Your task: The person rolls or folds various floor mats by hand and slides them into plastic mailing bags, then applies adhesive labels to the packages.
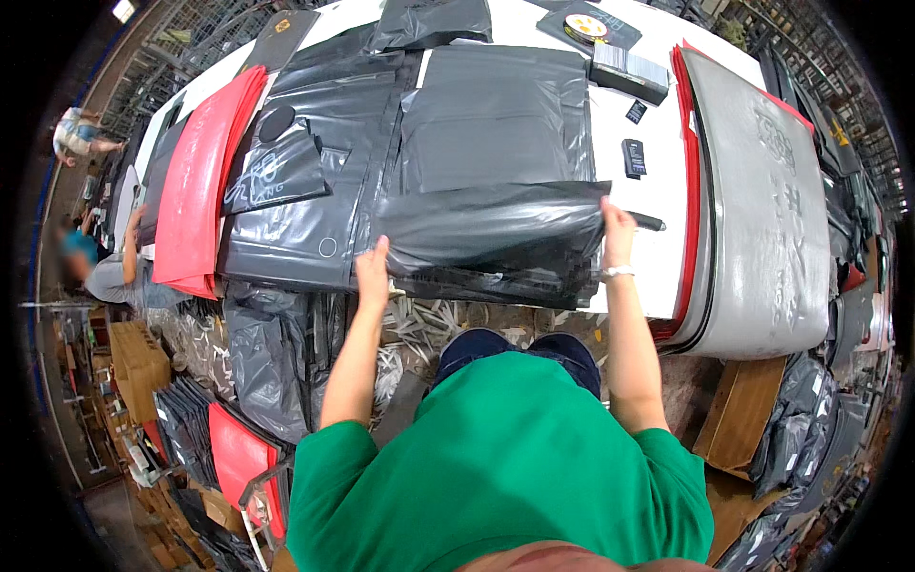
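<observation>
Green tee point(515, 458) closest to cam. L hand point(373, 274) & R hand point(619, 242) each pinch a side of black poly bag point(496, 229), near side of white table point(664, 181); looks light, limp, prob. slippery, best gripped by corners.

I stand at a white worktable point(658, 276), over a floor point(686, 377) strewn with pale strips point(419, 324); wire racks point(195, 36) rise beyond, a bright light point(123, 10) shines far left, and cardboard boxes point(140, 367) flank me
</observation>
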`<action>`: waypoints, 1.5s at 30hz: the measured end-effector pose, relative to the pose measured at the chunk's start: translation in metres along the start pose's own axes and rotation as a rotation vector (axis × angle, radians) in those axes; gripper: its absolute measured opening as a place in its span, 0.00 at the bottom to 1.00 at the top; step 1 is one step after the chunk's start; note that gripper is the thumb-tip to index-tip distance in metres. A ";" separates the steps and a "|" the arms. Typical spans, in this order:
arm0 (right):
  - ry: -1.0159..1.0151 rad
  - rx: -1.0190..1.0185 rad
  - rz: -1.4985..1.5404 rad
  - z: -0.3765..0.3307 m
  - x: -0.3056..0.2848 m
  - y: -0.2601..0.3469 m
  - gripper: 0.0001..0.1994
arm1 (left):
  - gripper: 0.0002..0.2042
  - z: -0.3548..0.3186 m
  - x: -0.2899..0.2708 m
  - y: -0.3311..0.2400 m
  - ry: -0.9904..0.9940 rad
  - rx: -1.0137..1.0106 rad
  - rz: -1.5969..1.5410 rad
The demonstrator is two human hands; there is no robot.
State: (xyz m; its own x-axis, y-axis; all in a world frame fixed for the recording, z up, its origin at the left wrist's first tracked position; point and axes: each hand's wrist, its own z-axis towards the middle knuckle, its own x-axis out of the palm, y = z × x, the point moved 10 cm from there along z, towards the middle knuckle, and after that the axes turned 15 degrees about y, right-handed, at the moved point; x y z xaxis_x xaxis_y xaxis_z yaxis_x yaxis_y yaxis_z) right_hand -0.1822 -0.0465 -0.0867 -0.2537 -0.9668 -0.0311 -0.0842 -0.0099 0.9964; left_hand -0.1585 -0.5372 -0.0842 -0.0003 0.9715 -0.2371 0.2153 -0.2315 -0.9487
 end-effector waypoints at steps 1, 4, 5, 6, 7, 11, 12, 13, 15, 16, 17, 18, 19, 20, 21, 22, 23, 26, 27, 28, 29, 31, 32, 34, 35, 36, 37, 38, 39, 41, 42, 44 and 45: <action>-0.015 0.106 -0.149 0.006 -0.002 -0.041 0.18 | 0.19 -0.005 0.012 0.015 -0.023 -0.074 -0.007; 0.011 0.228 -0.630 -0.008 0.008 -0.090 0.17 | 0.16 -0.017 0.034 0.107 0.021 -0.308 -0.088; 0.046 0.201 -0.643 -0.002 0.008 -0.081 0.17 | 0.13 -0.013 0.028 0.121 0.047 -0.300 0.061; 0.073 0.192 -0.652 -0.006 0.001 -0.074 0.17 | 0.07 -0.013 0.025 0.090 -0.014 -0.120 0.188; 0.099 0.184 -0.661 -0.010 -0.005 -0.069 0.16 | 0.06 -0.018 0.020 0.060 -0.101 0.025 0.346; 0.059 -0.131 -0.529 -0.014 0.012 -0.008 0.11 | 0.18 -0.008 0.056 -0.039 -0.023 0.161 0.490; 0.305 -0.209 -0.587 -0.018 0.059 0.005 0.18 | 0.25 0.005 0.073 -0.021 -0.035 0.046 0.537; 0.305 -0.180 -0.907 -0.024 0.084 -0.008 0.26 | 0.31 0.023 0.096 -0.008 -0.012 -0.049 0.589; 0.373 -0.082 -0.931 -0.022 0.088 -0.005 0.30 | 0.42 0.039 0.098 -0.001 0.060 -0.192 0.554; 0.418 -0.103 -0.792 -0.013 0.079 -0.009 0.28 | 0.42 0.041 0.096 0.000 0.068 -0.189 0.535; 0.456 -0.122 -0.650 -0.005 0.068 -0.015 0.26 | 0.42 0.044 0.096 0.003 0.081 -0.188 0.521; 0.400 -0.045 -0.583 0.004 0.042 -0.031 0.23 | 0.42 0.046 0.093 0.006 0.079 -0.139 0.513; 0.338 0.022 -0.519 0.008 0.014 -0.042 0.20 | 0.42 0.050 0.093 0.008 0.078 -0.082 0.498; 0.068 0.080 -0.545 0.003 -0.025 -0.038 0.14 | 0.42 0.048 0.092 0.013 0.107 -0.149 0.475; -0.072 0.098 -0.645 -0.004 -0.057 -0.027 0.13 | 0.42 0.046 0.092 0.013 0.096 -0.138 0.477; -0.280 0.061 -0.910 -0.011 -0.098 -0.034 0.15 | 0.42 0.050 0.098 0.010 0.101 -0.115 0.483; -0.270 0.377 -1.024 -0.012 -0.126 -0.057 0.22 | 0.42 0.052 0.099 0.011 0.089 -0.104 0.489; -0.229 0.700 -0.998 -0.022 -0.159 -0.081 0.30 | 0.42 0.053 0.094 0.019 0.082 -0.060 0.428; -0.230 0.744 -0.952 -0.023 -0.166 -0.087 0.32 | 0.42 0.053 0.093 0.020 0.075 -0.035 0.416; -0.192 0.734 -0.883 -0.018 -0.167 -0.093 0.28 | 0.42 0.054 0.089 0.021 0.068 -0.021 0.386; -0.155 0.743 -0.796 -0.015 -0.173 -0.108 0.26 | 0.42 0.056 0.091 0.022 0.077 -0.032 0.380; -0.088 0.753 -0.620 -0.009 -0.187 -0.147 0.22 | 0.41 0.061 0.098 0.018 0.099 -0.048 0.366; -0.159 0.612 -0.549 -0.008 -0.196 -0.153 0.14 | 0.38 0.061 0.101 0.005 0.077 0.028 0.482; -0.091 0.682 0.050 -0.025 -0.176 -0.174 0.12 | 0.33 0.045 0.095 -0.020 -0.008 0.153 0.709; -0.060 0.706 0.348 -0.035 -0.162 -0.173 0.11 | 0.30 0.038 0.105 -0.035 0.084 0.190 0.561; 0.013 0.634 0.412 -0.044 -0.135 -0.147 0.09 | 0.27 0.022 0.114 -0.059 0.164 0.215 0.417; 0.087 0.566 0.475 -0.058 -0.097 -0.111 0.08 | 0.24 0.005 0.125 -0.080 0.240 0.238 0.268; 0.163 0.515 0.466 -0.073 -0.065 -0.079 0.08 | 0.21 -0.006 0.152 -0.083 0.426 0.142 0.098; 0.234 0.467 0.463 -0.090 -0.033 -0.050 0.08 | 0.18 -0.021 0.182 -0.086 0.611 0.046 -0.077; 0.315 0.351 0.468 -0.109 0.017 0.010 0.08 | 0.15 -0.049 0.223 -0.106 0.737 0.048 -0.125; 0.324 0.311 0.472 -0.114 0.033 0.030 0.09 | 0.13 -0.056 0.235 -0.108 0.753 0.049 -0.155; 0.336 0.202 0.460 -0.116 0.051 0.060 0.10 | 0.10 -0.066 0.240 -0.121 0.715 0.026 -0.193; 0.343 0.200 0.459 -0.117 0.055 0.064 0.10 | 0.09 -0.065 0.237 -0.121 0.697 0.034 -0.189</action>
State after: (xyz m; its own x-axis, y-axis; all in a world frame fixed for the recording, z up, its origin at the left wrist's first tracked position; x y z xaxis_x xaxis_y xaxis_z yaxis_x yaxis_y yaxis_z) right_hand -0.0891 -0.1302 -0.0156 0.0156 -0.8886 0.4584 -0.2278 0.4432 0.8670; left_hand -0.1214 -0.2758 -0.0116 0.5907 0.7995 0.1090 0.2428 -0.0473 -0.9689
